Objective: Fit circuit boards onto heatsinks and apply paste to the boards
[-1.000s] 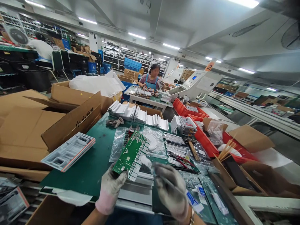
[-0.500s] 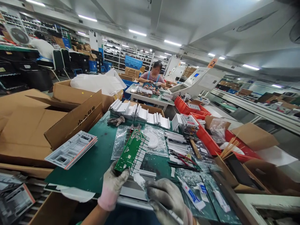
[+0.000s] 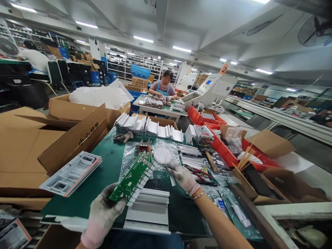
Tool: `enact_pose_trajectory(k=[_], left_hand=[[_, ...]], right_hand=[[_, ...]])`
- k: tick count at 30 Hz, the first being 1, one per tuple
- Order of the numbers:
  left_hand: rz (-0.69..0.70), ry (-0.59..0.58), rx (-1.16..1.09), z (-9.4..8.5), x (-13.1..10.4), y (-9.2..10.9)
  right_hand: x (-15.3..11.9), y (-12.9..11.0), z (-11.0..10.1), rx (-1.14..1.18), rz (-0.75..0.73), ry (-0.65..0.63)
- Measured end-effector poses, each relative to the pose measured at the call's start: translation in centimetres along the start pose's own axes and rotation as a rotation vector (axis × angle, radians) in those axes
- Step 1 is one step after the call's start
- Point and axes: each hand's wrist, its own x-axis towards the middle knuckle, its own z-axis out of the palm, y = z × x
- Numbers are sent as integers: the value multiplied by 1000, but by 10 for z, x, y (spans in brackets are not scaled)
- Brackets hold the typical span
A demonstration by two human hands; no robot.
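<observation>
My left hand (image 3: 105, 209), in a whitish glove with dark fingers, grips the lower end of a green circuit board (image 3: 133, 178), which is held tilted. Below the board's right edge lies a white metal profile (image 3: 149, 211) at the table's front. My gloved right hand (image 3: 183, 176) reaches over the table beside a round white lid or dish (image 3: 162, 155) on clear plastic. Its fingers are pressed together near a small white strip (image 3: 172, 180); whatever they hold is too small to make out.
Metal profiles (image 3: 150, 127) line the back edge. Grey plastic trays (image 3: 71, 173) lie left, beside cardboard boxes (image 3: 72, 141). Thin strips (image 3: 192, 157), red-handled pliers (image 3: 201, 172) and red bins (image 3: 223, 148) are on the right. A person (image 3: 164, 86) sits at another table ahead.
My right hand has moved forward from the front edge to near the round white item, and the white-tipped tool it held is out of sight. The board has come left and lower with my left hand.
</observation>
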Motion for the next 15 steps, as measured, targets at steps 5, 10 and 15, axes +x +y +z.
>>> enact_pose_trajectory(k=[5, 10, 15], left_hand=[[791, -110, 448, -27, 0, -2], [1325, -438, 700, -32, 5, 18], [1124, -261, 707, -21, 6, 20]], right_hand=[[-19, -54, -6, 472, 376, 166], [-48, -127, -25, 1333, 651, 3], [-55, -152, -44, 1602, 781, 29]])
